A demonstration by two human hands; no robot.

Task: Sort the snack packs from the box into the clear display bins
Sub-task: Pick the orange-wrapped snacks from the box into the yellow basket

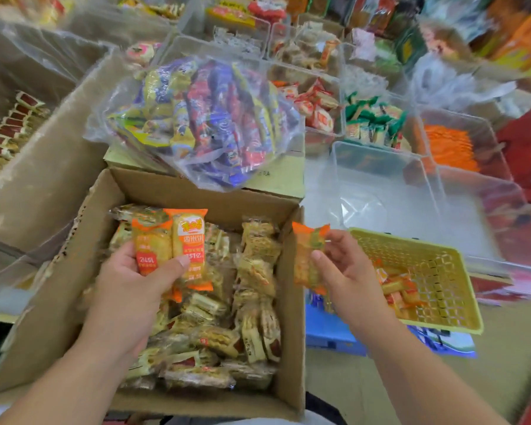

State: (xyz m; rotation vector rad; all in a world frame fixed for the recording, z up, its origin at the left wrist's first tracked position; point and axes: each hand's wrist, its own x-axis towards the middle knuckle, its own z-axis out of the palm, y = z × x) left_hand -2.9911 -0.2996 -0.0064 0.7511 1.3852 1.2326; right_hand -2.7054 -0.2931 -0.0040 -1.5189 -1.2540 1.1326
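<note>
Lower centre: an open cardboard box (290, 317) holds mostly brown-wrapped snack packs (252, 302), loosely heaped. Above it at centre left, the left hand (129, 280) grips two orange packs (178, 240) side by side, thumb across their fronts and fingers curled behind. They are likely being gathered as one kind.

At centre right, just past the box wall, the right hand (347, 271) pinches a single orange pack (307, 256) between thumb and fingertips, lifted clear, apparently for transfer.

Right of it, a yellow basket (460, 289) contains a few similar packs. Beyond, a clear bin (380, 191) appears unfilled and is a probable destination.

Upper centre: a bagged assortment (203, 118) rests on a closed carton (276, 179).
</note>
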